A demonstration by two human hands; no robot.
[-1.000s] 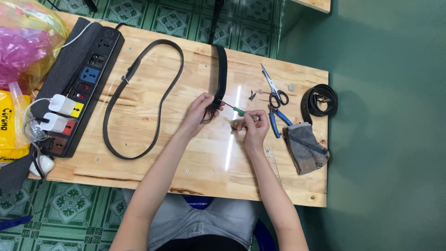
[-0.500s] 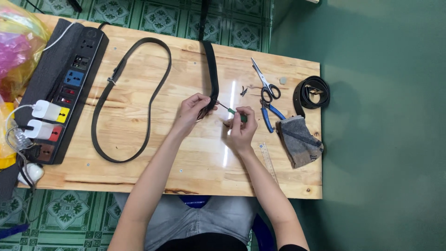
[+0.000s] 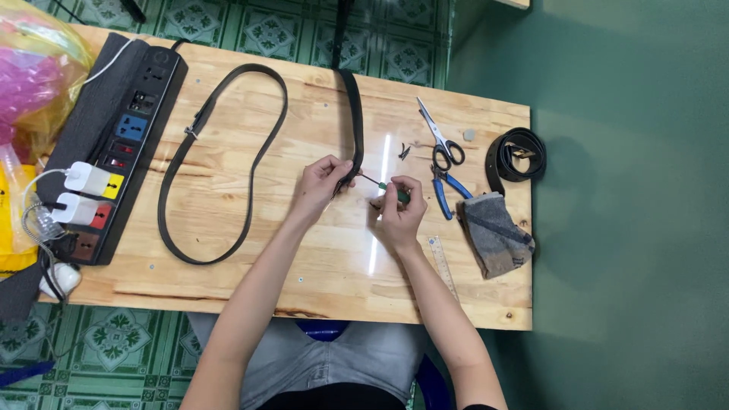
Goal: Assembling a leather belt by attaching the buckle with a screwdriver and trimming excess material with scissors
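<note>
Both forearms extend forward, converging. Left hand [image 3: 323, 182] is pinched closed, fingers curled. Right hand [image 3: 400, 212] is closed in a grip, knuckles up.

On the table [image 3: 228, 273], a power strip [image 3: 114, 152] lies at left, a looped belt [image 3: 220, 159] beside it. Scissors [image 3: 439, 140] and pliers [image 3: 448, 193] lie right of centre; a coiled belt [image 3: 516, 156] sits at the right edge, a cloth [image 3: 493, 235] below it.
</note>
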